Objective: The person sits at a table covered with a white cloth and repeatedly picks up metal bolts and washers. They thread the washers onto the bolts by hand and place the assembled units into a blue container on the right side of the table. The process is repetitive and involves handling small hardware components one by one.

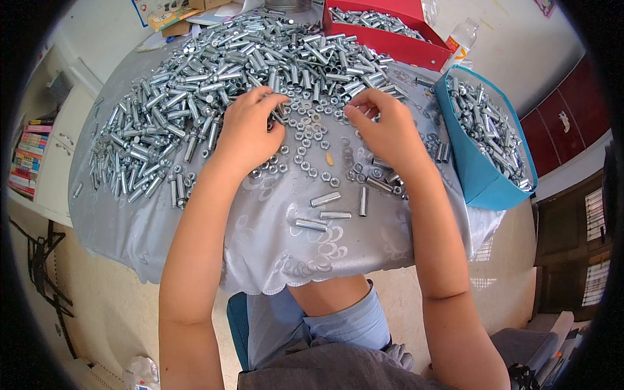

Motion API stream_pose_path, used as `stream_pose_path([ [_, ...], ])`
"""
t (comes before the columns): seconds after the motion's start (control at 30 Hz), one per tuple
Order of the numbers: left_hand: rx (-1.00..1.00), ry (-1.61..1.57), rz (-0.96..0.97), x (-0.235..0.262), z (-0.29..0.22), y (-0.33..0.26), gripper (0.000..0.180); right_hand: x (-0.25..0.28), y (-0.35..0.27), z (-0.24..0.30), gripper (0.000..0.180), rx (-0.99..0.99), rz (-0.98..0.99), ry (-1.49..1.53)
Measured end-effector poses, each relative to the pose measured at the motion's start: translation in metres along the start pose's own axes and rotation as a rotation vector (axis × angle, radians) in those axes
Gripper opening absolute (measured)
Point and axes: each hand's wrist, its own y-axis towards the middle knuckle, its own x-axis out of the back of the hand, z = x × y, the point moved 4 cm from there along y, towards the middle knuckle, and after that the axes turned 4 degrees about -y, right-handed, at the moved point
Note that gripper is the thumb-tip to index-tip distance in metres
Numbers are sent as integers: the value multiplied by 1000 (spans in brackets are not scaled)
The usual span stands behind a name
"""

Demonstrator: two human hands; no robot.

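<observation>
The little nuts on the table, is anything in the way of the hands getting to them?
Nothing visible. The left hand and right hand rest right on the loose nuts; the metal sleeves are piled behind them.

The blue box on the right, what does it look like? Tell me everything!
The blue box looks like thin card, open on top and tilted, hanging over the table's right edge on the grey cloth. It is heaped with shiny metal sleeves and bolts. Neither hand touches it; the right hand is nearest.
</observation>
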Motion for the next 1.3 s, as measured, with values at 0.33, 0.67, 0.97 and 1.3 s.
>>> stream_pose_path([
  [0.33, -85, 51, -21, -1, 3, -2, 31, 10, 0, -23, 25, 32, -44, -386],
  [0.67, -15, -92, 27, 4, 1, 0, 24, 7, 0, -25, 27, -129, 112, -312],
  [0.97, 68, -168, 73, 4, 4, 1, 17, 4, 3, -30, 29, -89, 78, -208],
  [1.3, -137, -271, -45, 6, -27, -1, 15, -6, 4, -10, 31, -227, 194, 524],
])
